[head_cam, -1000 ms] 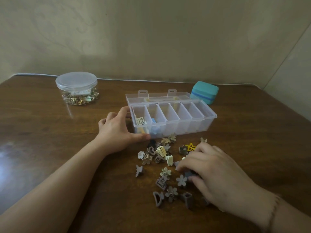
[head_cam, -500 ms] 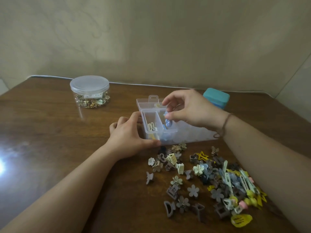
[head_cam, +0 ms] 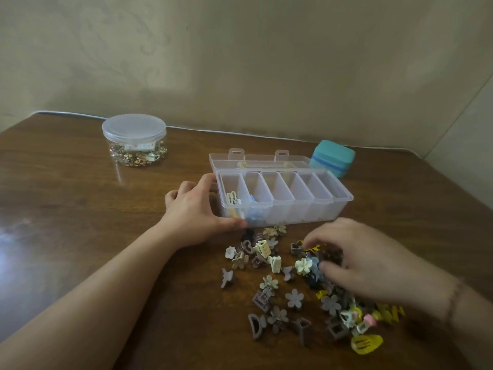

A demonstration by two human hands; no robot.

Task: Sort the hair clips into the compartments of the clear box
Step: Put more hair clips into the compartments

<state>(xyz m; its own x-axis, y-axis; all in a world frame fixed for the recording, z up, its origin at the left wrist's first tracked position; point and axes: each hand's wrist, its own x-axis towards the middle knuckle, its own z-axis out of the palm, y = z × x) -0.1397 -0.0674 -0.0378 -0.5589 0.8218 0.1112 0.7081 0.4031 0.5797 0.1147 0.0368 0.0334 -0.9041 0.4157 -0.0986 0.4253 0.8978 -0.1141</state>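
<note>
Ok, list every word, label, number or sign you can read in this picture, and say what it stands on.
No text here can be read.
yellow oval clip: dark marks on its face, too blurred to read.
brown square clip: raised marks that may be letters, too small to read.
clear box, round jar, teal case: no label or print shows.

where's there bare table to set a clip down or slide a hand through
Bare wood lies between the round jar and the left hand, and left of that forearm to the table edge. There is also a strip right of the clear box, below the teal case. It is crowded in front of the box: the clip pile spreads under the right hand.
</note>
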